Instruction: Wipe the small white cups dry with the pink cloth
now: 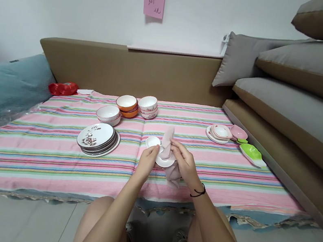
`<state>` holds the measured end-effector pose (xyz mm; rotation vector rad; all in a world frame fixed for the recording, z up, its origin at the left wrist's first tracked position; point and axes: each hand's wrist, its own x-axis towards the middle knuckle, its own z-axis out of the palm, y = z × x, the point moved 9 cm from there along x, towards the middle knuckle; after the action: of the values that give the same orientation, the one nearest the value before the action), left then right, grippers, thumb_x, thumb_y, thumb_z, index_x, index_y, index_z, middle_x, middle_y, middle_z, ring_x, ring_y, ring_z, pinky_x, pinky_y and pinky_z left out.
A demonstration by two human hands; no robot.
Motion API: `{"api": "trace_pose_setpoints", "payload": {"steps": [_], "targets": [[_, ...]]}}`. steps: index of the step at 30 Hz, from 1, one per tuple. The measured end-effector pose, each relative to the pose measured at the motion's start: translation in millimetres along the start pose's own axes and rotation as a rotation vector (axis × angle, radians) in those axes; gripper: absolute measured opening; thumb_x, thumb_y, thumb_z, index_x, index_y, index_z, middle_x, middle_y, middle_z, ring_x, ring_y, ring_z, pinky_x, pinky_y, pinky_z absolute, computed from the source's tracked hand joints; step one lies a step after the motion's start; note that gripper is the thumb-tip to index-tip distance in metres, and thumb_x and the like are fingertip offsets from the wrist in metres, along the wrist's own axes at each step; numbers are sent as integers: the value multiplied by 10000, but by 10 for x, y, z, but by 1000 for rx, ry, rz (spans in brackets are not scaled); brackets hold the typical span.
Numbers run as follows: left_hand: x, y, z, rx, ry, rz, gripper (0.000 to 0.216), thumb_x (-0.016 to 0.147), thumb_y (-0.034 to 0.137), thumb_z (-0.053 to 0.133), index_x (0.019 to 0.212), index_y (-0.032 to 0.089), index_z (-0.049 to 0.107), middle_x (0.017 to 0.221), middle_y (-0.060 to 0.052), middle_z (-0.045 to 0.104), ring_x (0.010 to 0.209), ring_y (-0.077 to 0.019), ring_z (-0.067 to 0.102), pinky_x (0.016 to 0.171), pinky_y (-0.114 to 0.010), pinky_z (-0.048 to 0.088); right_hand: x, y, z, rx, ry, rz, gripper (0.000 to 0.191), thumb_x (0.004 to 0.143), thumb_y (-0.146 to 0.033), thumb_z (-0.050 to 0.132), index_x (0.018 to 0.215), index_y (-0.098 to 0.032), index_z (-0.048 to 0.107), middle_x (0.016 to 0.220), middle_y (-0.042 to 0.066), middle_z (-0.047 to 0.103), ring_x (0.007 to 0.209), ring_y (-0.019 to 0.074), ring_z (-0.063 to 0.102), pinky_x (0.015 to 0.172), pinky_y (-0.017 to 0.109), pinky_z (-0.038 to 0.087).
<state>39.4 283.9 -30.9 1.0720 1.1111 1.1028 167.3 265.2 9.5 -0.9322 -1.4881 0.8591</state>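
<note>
Low over the striped cloth, my left hand point(147, 160) grips the rim of a small white dish point(164, 163) from its left side. My right hand point(184, 160) pinches a pale pink cloth point(167, 137), which lies against the inside of the dish and hangs down beyond its right edge. Just behind my left fingertips another small white dish point(153, 141) shows; its near edge is partly hidden by my hand. A dark cord circles my right wrist.
Left stand a stack of flower-patterned plates point(97, 137), white bowls point(108, 113), orange bowls point(127, 104) and more white bowls point(148, 104). At right are a heart-marked square bowl point(221, 131), a pink bowl point(239, 132) and a green leaf-shaped dish point(251, 152). Stacked cushions point(300, 103) border the right side.
</note>
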Motion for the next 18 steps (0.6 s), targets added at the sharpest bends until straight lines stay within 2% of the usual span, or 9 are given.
{"api": "trace_pose_setpoints", "payload": {"steps": [3,6,8,10,13,15,18], "targets": [[-10,6,1,1,-8,-7,481,653,625,616,652,153,525,558,28,449,498,-98,440,454,-227,435,8,104,-84,48,132,17,239,802,-273,582,1014,-205,495,1020,57,605,975,179,625,848,305,509],[-6,13,26,2,-44,0,479,652,613,631,717,141,582,586,19,474,534,-103,457,494,-232,450,-10,234,-181,102,276,115,345,693,-256,685,904,-212,417,969,36,576,888,175,648,738,278,536],[-2,22,45,0,-69,9,488,639,615,642,736,138,600,591,22,470,546,-102,452,516,-239,457,-31,284,-213,54,322,202,338,679,-301,702,891,-196,460,905,37,598,807,170,644,677,264,526],[-1,37,53,-3,-78,19,495,624,619,652,732,138,607,592,25,468,548,-98,442,529,-244,461,-33,285,-187,-17,285,255,259,724,-355,658,867,-167,551,848,51,630,757,170,625,642,254,501],[-16,40,61,-8,-82,-8,507,612,621,664,762,139,623,635,10,519,576,-109,475,545,-252,469,-10,206,-117,-106,176,210,244,803,-371,565,856,-147,644,818,56,661,752,177,608,634,251,474],[-35,6,66,-12,-80,-69,525,616,632,659,793,139,631,678,-8,563,611,-127,517,554,-261,478,7,136,-81,-160,115,128,238,823,-328,542,935,-156,663,909,56,677,822,188,615,696,266,481],[-59,-31,88,7,-90,-129,540,650,643,630,853,142,641,737,-26,602,647,-142,549,559,-263,478,17,69,-41,-249,51,18,284,835,-228,518,1083,-183,650,1098,60,653,997,198,597,876,305,460]]}}
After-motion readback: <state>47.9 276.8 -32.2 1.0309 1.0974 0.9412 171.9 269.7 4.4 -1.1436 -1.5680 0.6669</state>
